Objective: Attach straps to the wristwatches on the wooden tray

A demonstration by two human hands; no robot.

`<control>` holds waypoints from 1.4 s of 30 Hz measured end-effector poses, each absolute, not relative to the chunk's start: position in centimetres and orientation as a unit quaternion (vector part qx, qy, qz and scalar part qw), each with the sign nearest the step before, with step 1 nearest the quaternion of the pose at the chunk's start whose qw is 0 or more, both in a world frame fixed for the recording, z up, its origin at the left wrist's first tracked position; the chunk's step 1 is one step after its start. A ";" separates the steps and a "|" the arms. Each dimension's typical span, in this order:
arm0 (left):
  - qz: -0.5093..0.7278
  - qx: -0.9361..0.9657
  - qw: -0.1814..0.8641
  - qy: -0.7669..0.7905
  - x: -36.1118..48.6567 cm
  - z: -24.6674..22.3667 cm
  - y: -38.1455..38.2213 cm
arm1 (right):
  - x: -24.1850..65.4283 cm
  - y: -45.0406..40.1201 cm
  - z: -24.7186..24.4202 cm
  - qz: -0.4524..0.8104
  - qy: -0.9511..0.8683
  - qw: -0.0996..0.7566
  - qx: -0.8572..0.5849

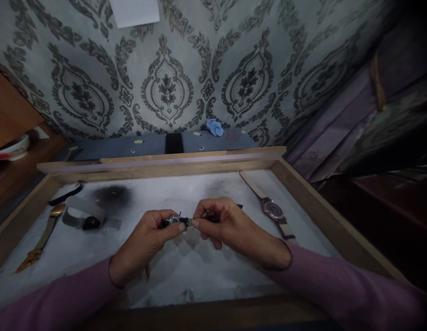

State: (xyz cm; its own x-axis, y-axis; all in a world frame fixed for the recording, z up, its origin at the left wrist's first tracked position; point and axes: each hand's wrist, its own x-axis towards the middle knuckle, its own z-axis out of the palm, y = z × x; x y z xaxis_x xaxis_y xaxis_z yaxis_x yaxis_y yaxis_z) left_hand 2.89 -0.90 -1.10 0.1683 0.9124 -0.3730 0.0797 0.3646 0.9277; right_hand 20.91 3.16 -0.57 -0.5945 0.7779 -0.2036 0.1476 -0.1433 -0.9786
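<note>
Over the middle of the wooden tray, my left hand pinches a small wristwatch with a silvery case and dark strap. My right hand has its thumb and fingers closed on the strap beside the case. Part of the strap disappears behind the right fingers, and a dark end shows past the knuckles. Right of my hands lies a watch with a rose-gold case and a pale strap. To the left rest a gold-coloured watch and a watch with a translucent grey band.
The tray's wooden rim surrounds a whitish base. A dark strap lies near its far left corner. Behind stand a blue surface with a black rectangular object and crumpled blue cloth. A bowl sits at the left.
</note>
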 end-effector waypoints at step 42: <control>0.304 0.484 0.638 0.516 2.4 -1.3 -0.5 | 20.4 2.9 -1.9 0.644 -0.627 0.282 -0.336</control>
